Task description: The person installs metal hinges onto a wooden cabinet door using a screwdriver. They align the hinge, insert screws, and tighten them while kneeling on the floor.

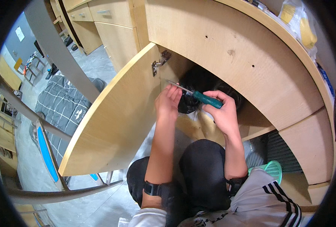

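Pale wooden cabinet with a black bag inside and a clear, yellow-patched bag on top.

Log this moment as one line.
right hand: holds green-handled screwdriver | left hand: at its shaft, contact unclear | cabinet door: open | metal hinge: on door

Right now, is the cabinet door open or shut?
Open: the cabinet door stands angled outward, its metal hinge exposed and the dark interior visible.
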Demonstrator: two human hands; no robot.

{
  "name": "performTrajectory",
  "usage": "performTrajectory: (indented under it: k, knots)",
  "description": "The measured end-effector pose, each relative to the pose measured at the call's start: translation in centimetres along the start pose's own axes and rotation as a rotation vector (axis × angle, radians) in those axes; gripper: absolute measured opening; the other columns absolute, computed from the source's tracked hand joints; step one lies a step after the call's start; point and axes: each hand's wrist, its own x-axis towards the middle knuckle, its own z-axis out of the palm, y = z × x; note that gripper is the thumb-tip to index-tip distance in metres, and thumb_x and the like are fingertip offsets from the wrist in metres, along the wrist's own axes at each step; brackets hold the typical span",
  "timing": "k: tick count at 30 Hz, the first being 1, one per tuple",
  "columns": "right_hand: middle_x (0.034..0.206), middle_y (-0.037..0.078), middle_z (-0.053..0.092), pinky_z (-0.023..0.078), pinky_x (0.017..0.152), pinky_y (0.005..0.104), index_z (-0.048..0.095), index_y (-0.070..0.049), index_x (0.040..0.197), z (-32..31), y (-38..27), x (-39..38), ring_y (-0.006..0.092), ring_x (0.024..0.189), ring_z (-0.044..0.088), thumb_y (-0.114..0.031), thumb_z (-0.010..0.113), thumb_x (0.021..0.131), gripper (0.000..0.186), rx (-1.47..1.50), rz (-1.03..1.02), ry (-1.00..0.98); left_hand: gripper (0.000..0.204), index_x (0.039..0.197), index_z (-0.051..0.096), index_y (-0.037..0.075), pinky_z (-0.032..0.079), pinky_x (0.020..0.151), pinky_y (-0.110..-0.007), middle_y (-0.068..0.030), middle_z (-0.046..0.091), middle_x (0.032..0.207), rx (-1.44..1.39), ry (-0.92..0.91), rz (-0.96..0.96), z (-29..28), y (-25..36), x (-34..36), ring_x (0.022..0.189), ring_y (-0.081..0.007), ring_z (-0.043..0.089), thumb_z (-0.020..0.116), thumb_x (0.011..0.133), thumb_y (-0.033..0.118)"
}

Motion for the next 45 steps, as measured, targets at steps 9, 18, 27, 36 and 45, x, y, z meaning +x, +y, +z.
performTrajectory:
  k: [9, 18, 27, 36, 45]
  knots:
    - [0.096, 0.007, 0.066, 0.047, 0.08, 0.0223, 0.063, 0.003, 0.106, 0.4, 4.1, 1.5, 0.0116, 0.087, 0.062, 0.01, 0.064, 0.073, 0.034, 0.458, 0.052, 0.11, 0.033, 0.117, 0.048, -0.007, 0.054, 0.077, -0.034, -0.0206, 0.062, 0.102, 0.184, 0.0, -0.039, -0.2, -3.0, -0.4, 0.087, -0.0283, 0.064, 0.034, 0.091, 0.007]
    - [0.082, 0.0, 0.06, 0.033, 0.055, 0.0192, 0.065, -0.004, 0.103, -0.3, 6.9, 2.1, 0.0045, 0.063, 0.046, -0.001, 0.069, 0.075, 0.029, 0.494, 0.237, 0.032, 0.031, 0.103, 0.056, -0.002, 0.054, 0.075, -0.034, -0.015, 0.064, 0.094, 0.292, 0.132, -0.273, -3.4, -8.3, 1.5, 0.08, -0.0256, 0.064, 0.034, 0.092, 0.017]
    - [0.069, -0.005, 0.052, 0.027, 0.042, 0.0189, 0.06, -0.005, 0.105, -2.3, 6.2, 1.8, 0.0019, 0.049, 0.036, -0.006, 0.069, 0.08, 0.027, 0.626, 0.265, 0.09, 0.027, 0.1, 0.054, -0.003, 0.058, 0.065, -0.032, -0.0179, 0.064, 0.085, 0.291, 0.163, -0.142, 0.9, -9.6, 5.1, 0.072, -0.0257, 0.066, 0.032, 0.093, 0.012]
    - [0.061, -0.006, 0.04, 0.024, 0.046, 0.0204, 0.061, -0.005, 0.105, -1.0, 5.7, 2.5, 0.0031, 0.051, 0.032, -0.006, 0.064, 0.083, 0.023, 0.719, 0.308, 0.262, 0.035, 0.116, 0.052, -0.007, 0.042, 0.053, -0.024, -0.013, 0.062, 0.092, -0.078, -0.034, -0.147, 4.2, -11.5, 3.5, 0.064, -0.0155, 0.052, 0.034, 0.09, 0.008]
    - [0.067, -0.002, 0.054, 0.023, 0.042, 0.0185, 0.062, 0.0, 0.111, -1.4, 6.4, 1.3, 0.0012, 0.046, 0.031, -0.006, 0.061, 0.085, 0.027, 0.517, 0.222, 0.185, 0.025, 0.092, 0.058, -0.002, 0.044, 0.05, -0.025, -0.0111, 0.064, 0.081, -0.011, -0.091, -0.134, 4.9, -10.3, 2.7, 0.062, -0.0164, 0.058, 0.044, 0.085, 0.018]
